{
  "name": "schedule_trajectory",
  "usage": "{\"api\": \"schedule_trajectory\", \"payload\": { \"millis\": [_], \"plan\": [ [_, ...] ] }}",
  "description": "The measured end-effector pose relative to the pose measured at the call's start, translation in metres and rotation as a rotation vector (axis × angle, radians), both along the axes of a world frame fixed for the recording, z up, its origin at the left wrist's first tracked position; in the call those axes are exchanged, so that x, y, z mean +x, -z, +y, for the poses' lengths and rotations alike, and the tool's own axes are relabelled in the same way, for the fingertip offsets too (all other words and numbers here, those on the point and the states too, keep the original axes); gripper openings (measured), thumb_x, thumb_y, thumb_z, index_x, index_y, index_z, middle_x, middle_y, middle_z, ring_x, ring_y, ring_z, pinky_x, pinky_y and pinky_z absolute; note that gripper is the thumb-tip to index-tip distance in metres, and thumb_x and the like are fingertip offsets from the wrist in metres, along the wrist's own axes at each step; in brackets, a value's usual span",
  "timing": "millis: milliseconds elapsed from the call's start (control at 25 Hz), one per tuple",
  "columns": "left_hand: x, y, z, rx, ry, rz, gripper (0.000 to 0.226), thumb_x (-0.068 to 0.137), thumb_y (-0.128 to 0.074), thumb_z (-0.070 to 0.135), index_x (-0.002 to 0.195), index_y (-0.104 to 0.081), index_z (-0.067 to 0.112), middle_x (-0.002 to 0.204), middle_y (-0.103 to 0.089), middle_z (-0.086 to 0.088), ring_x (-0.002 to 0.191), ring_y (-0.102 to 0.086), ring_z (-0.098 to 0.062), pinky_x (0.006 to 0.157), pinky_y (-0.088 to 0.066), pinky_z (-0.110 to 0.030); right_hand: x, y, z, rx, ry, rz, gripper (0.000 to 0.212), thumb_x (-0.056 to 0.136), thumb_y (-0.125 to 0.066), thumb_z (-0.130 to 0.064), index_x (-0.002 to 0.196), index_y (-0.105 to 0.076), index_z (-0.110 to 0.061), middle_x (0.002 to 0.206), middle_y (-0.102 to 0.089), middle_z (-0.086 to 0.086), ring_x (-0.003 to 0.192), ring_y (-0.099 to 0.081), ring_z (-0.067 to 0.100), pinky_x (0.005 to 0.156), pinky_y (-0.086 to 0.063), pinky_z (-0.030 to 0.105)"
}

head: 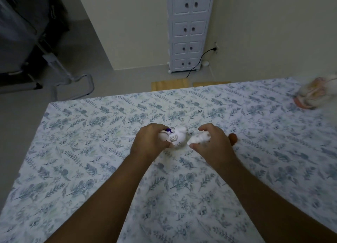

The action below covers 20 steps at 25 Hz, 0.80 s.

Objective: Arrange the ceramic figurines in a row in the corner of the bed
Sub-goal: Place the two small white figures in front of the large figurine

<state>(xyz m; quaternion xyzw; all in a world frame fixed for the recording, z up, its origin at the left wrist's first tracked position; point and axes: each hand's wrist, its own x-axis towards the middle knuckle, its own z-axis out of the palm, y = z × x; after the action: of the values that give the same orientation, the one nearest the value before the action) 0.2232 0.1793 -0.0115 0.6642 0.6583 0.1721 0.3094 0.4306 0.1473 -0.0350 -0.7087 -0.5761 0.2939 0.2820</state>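
Observation:
Two white ceramic figurines lie near the middle of the bed, which has a blue leaf-print sheet. My left hand is closed around one white figurine with a purple detail and a spiral mark. My right hand grips a second white figurine, whose end sticks out to the left of my fingers. The two figurines are close together but apart. A small brown figurine sits just behind my right hand, partly hidden by it.
A blurred pink and white object rests at the bed's far right. The bed's far left corner is bare sheet. Beyond the bed stand a white drawer cabinet, a black cable and a chair frame on the floor.

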Motion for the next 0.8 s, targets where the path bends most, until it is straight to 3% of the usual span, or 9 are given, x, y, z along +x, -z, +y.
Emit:
{"api": "schedule_trajectory", "payload": {
  "millis": [120,200,320,400,560,680,800],
  "plan": [
    [0.057,-0.033,0.012,0.087,0.024,-0.037,0.048,0.06,-0.095,0.024,0.104,-0.078,0.023,0.102,-0.076,0.002,0.088,-0.067,-0.015,0.08,-0.056,-0.032,0.054,-0.028,0.004,0.063,0.066,0.036,0.055,0.066,-0.091,-0.033,0.11,-0.059,-0.029,0.108,-0.064,-0.004,0.096,-0.061,0.017,0.08,-0.056,0.037],
    [0.102,-0.047,0.023,0.112,0.049,-0.054,0.049,0.06,-0.095,0.025,0.105,-0.078,0.022,0.102,-0.076,0.002,0.088,-0.068,-0.016,0.081,-0.058,-0.035,0.099,-0.035,0.007,0.078,0.102,0.031,0.051,0.068,-0.09,-0.034,0.109,-0.06,-0.029,0.108,-0.062,-0.004,0.093,-0.06,0.015,0.073,-0.054,0.028],
    [0.18,-0.051,0.041,0.099,0.122,-0.06,0.05,0.06,-0.096,0.024,0.107,-0.077,0.023,0.104,-0.075,0.003,0.089,-0.068,-0.016,0.079,-0.059,-0.036,0.178,-0.028,0.011,0.077,0.179,-0.013,0.043,0.07,-0.088,-0.035,0.104,-0.065,-0.026,0.104,-0.058,-0.003,0.089,-0.053,0.011,0.067,-0.036,0.009],
    [0.232,-0.041,0.051,0.088,0.176,-0.068,0.051,0.06,-0.096,0.025,0.107,-0.077,0.023,0.105,-0.075,0.003,0.09,-0.068,-0.016,0.081,-0.059,-0.036,0.229,-0.013,0.01,0.038,0.243,-0.016,0.039,0.073,-0.086,-0.035,0.104,-0.065,-0.023,0.102,-0.055,-0.001,0.09,-0.052,0.014,0.065,-0.033,0.008],
    [0.331,-0.001,0.064,0.05,0.288,-0.06,0.051,0.063,-0.094,0.026,0.11,-0.076,0.023,0.108,-0.073,0.001,0.088,-0.063,-0.015,0.077,-0.05,-0.028,0.322,0.03,0.003,-0.048,0.427,-0.031,0.039,0.081,-0.08,-0.037,0.11,-0.062,-0.019,0.109,-0.051,0.007,0.1,-0.054,0.025,0.076,-0.042,0.027],
    [0.392,0.028,0.069,0.022,0.358,-0.058,0.049,0.065,-0.092,0.024,0.111,-0.076,0.021,0.109,-0.073,-0.003,0.091,-0.064,-0.018,0.077,-0.046,-0.025,0.37,0.054,-0.004,-0.12,0.533,-0.053,0.044,0.086,-0.076,-0.028,0.121,-0.057,-0.013,0.125,-0.049,0.018,0.108,-0.053,0.032,0.083,-0.044,0.032],
    [0.437,0.047,0.073,0.019,0.394,-0.062,0.047,0.066,-0.091,0.025,0.11,-0.076,0.021,0.107,-0.074,-0.002,0.093,-0.066,-0.02,0.077,-0.048,-0.026,0.397,0.068,-0.013,-0.144,0.503,-0.085,0.04,0.088,-0.071,-0.016,0.124,-0.055,-0.012,0.125,-0.047,0.018,0.11,-0.054,0.035,0.088,-0.05,0.037]
  ]
}}
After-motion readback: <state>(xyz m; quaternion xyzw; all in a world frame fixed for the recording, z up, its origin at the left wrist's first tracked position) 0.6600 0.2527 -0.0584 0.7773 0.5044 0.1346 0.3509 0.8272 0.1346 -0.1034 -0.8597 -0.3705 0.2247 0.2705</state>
